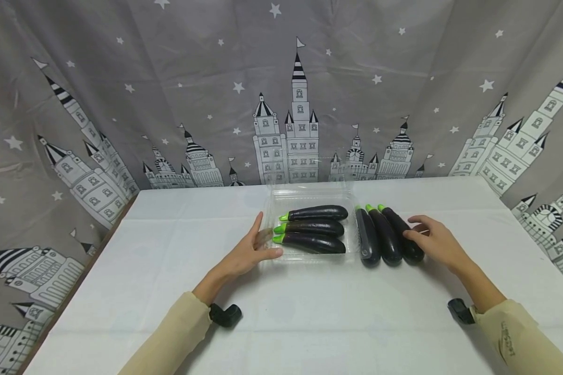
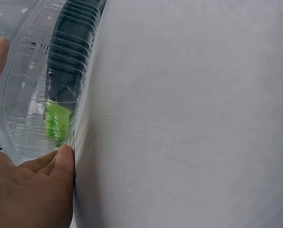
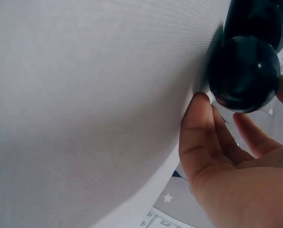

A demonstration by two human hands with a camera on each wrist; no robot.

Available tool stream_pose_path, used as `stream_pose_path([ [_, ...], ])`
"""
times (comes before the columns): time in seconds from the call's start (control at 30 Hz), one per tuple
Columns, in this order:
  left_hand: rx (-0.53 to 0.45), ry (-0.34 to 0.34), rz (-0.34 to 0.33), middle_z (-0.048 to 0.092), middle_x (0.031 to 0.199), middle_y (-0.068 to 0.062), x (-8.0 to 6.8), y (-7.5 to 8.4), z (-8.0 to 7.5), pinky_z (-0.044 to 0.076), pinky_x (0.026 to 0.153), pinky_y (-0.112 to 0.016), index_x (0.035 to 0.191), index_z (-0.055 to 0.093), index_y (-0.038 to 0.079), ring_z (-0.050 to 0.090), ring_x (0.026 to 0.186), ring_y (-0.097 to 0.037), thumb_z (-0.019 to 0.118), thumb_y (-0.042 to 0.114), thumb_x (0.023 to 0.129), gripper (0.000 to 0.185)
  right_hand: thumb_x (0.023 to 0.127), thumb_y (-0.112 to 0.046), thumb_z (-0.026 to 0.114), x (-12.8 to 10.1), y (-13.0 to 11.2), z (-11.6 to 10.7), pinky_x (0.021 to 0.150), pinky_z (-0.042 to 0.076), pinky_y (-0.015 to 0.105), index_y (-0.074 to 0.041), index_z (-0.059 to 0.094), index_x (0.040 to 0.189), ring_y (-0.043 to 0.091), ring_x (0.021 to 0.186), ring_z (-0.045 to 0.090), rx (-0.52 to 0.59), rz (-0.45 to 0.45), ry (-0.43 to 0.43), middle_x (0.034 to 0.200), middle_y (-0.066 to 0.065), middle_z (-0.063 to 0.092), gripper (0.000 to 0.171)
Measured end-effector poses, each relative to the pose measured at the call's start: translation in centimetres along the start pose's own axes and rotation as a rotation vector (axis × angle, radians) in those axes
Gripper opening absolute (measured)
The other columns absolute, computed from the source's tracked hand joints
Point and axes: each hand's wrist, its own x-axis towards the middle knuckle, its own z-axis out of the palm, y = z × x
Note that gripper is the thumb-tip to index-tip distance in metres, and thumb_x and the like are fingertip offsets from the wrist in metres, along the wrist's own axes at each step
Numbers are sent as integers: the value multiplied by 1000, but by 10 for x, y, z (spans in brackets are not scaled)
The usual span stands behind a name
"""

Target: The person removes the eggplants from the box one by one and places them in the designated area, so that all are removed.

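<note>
A clear plastic box (image 1: 309, 195) sits on the white table (image 1: 281, 312), and everything here is told from that box; three eggplants (image 1: 311, 228) lie inside it, side by side, green tips to the left; the left hand (image 1: 251, 252) rests on the box's left end, fingers nearly straight and holding nothing; the left wrist view shows a fingertip (image 2: 65, 154) touching the box wall; just right of the box lie three more eggplants (image 1: 387, 237); the right hand (image 1: 433, 239) touches the rightmost eggplant (image 1: 403, 234), fingers loose and spread, not wrapped round it; behind the box hangs a grey castle curtain (image 1: 281, 88).
</note>
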Motion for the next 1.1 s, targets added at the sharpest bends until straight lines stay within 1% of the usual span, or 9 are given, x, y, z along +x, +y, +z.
stream_pose_path([
  [0.17,-5,-3,5,23,160,-17,-1,1,0,23,116,-46,158,-14,25,24,146,-30,75,33,89,113,101,-28,53,-1,-1,0,89,49,57,10,45,138,47,111,56,6,-2,-6,123,34,56,54],
  [0.37,-2,-9,0,23,160,-17,-1,0,1,22,117,-47,158,-14,25,24,146,-30,75,34,89,114,101,-29,51,-2,0,0,90,48,58,10,44,139,49,113,54,16,15,-17,124,34,56,55],
  [0.43,2,-5,-2,23,160,-17,-1,0,1,23,116,-47,157,-15,26,24,146,-30,76,35,88,114,101,-30,50,-2,0,-1,91,47,59,10,43,139,49,114,54,20,17,-20,125,34,55,56],
  [0.57,12,8,-18,25,160,-14,-3,3,1,25,115,-47,157,-14,31,27,145,-30,77,38,86,116,101,-30,50,-3,-1,-4,93,45,59,10,43,139,49,117,52,36,20,-6,125,34,55,56],
  [0.67,14,16,-20,26,159,-13,-4,5,1,27,115,-46,156,-14,34,29,144,-29,78,38,86,116,102,-31,50,-4,0,-7,94,43,61,10,43,139,50,118,51,45,23,6,126,35,55,56],
  [0.77,12,17,-8,27,159,-14,-4,5,1,27,115,-46,156,-14,34,30,144,-29,78,37,86,116,103,-32,48,-5,-1,-8,95,42,62,9,43,139,50,119,50,51,24,19,127,35,54,56],
  [0.93,14,7,8,26,159,-18,-2,3,1,26,115,-48,157,-13,29,28,144,-32,77,35,87,115,103,-32,50,-8,-10,-10,97,39,63,8,43,140,49,121,48,35,-3,66,129,34,53,55],
  [1.03,17,4,11,24,159,-19,-1,2,1,25,115,-48,158,-13,27,26,145,-33,77,33,87,114,102,-29,53,-9,-20,-9,96,41,62,7,47,137,48,119,50,28,-50,117,129,33,54,51],
  [1.1,16,9,4,24,159,-19,0,2,1,26,115,-47,158,-12,28,26,145,-33,77,33,88,113,101,-26,55,-9,-28,-8,96,42,61,7,50,134,47,117,52,45,-88,153,127,33,55,48],
])
